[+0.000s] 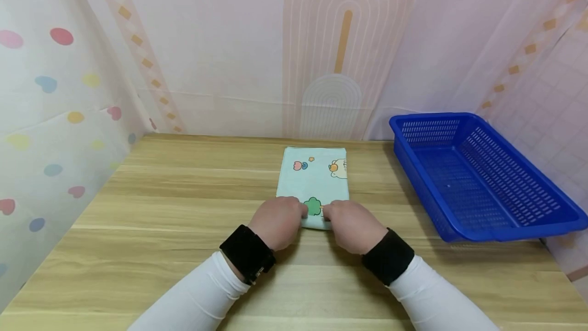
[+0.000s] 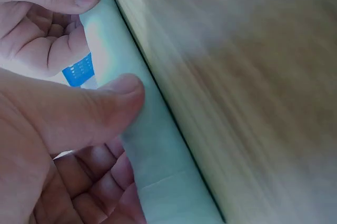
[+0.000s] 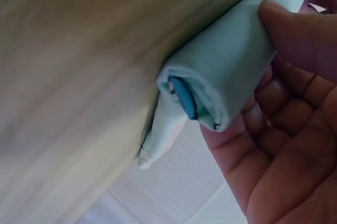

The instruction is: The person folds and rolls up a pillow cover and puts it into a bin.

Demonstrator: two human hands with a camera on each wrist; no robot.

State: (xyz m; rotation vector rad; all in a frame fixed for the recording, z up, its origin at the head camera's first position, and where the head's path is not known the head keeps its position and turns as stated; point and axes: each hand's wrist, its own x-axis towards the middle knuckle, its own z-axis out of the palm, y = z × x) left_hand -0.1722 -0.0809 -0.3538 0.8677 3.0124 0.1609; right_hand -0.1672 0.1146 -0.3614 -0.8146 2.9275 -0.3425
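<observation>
A folded mint-green cloth point(image 1: 310, 175) with cartoon prints lies on the wooden table, its near end turned up into a thick roll. At the left of that roll, my left hand point(image 1: 277, 221) pinches it between thumb and curled fingers. My right hand point(image 1: 356, 226) grips the right part of the same edge, thumb on top. The right wrist view shows the open end of the cloth roll point(image 3: 226, 66), with layers and a blue patch inside. In the left wrist view the cloth roll point(image 2: 158, 150) meets the table, and both thumbs press on it.
To the right stands a blue plastic basket point(image 1: 427, 188) with slotted sides; nothing shows inside it. The wooden table point(image 1: 184, 193) reaches back to a patterned curtain point(image 1: 220, 50). Another curtain point(image 1: 50, 126) with coloured spots hangs along the left.
</observation>
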